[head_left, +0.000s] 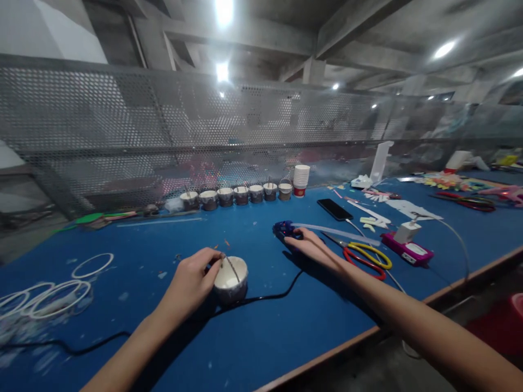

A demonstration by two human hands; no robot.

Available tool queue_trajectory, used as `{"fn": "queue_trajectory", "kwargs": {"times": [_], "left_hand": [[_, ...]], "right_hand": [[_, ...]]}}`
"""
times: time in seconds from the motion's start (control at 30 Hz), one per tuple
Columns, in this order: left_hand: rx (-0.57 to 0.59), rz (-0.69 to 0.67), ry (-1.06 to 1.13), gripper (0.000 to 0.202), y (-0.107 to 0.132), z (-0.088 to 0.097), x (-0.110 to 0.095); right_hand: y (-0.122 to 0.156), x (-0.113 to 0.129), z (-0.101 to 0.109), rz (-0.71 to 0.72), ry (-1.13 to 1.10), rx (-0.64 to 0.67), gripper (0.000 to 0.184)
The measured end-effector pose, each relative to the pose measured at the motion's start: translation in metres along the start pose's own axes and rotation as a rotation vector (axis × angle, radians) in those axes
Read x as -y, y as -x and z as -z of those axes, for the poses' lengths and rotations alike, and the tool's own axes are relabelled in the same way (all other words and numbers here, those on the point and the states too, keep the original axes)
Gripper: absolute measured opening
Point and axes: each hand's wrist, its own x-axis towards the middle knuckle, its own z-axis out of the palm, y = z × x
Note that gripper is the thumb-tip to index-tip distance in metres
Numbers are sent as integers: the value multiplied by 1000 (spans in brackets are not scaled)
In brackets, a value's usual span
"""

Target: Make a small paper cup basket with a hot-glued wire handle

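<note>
My left hand (195,275) pinches the end of a thin twisted brown cord (232,267) at the rim of a small cup (231,288). The cup is white inside with a dark greyish outside, and stands upright on the table. The cord slants down across its mouth. To the right, my right hand (306,244) is closed around a dark blue glue gun (283,231) lying low over the table. A long translucent glue stick (335,232) sticks out of its back. Part of the gun is hidden by my fingers.
Several similar cups (241,196) line the back, beside stacked paper cups (301,179). Right are a phone (334,209), red-and-yellow-handled scissors (365,257) and a purple power strip (408,250). White rings (93,265) lie left; a black cable (269,296) crosses the table.
</note>
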Motion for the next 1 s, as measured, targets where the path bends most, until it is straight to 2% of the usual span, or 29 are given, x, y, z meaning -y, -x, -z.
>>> {"fn": "queue_trajectory", "kwargs": {"times": [0.07, 0.13, 0.17, 0.23, 0.3, 0.33, 0.47, 0.57, 0.67, 0.77, 0.87, 1.0], "left_hand": [[-1, -4, 10, 19, 0, -1, -1], [-1, -8, 13, 18, 0, -2, -1], [-3, -12, 14, 18, 0, -2, -1], [-4, -19, 14, 17, 1, -2, -2], [-3, -27, 9, 17, 1, -2, -3], [-3, -32, 4, 17, 2, -1, -3], [2, -41, -22, 17, 3, -1, -3], [0, -44, -29, 17, 4, -3, 0], [0, -40, -20, 16, 4, -4, 3], [5, -26, -13, 15, 4, -3, 2], [1, -21, -7, 15, 5, -2, -1], [-14, -28, 2, 16, 5, -2, -2]], "right_hand": [[17, -8, 10, -25, 21, -55, 31], [40, -11, 19, 14, 67, -135, 25], [52, -10, 23, 59, 78, -164, 21], [73, -2, 27, 258, 129, -240, 15], [88, 11, 24, 356, 120, -195, 12], [92, 18, 19, 375, 102, -132, 13], [90, 42, -16, 370, 7, 175, 29], [79, 53, -45, 388, -87, 296, 51], [70, 61, -67, 400, -159, 327, 69], [65, 66, -77, 368, -186, 340, 77], [64, 67, -81, 351, -192, 352, 80], [65, 65, -85, 341, -220, 356, 75]]}}
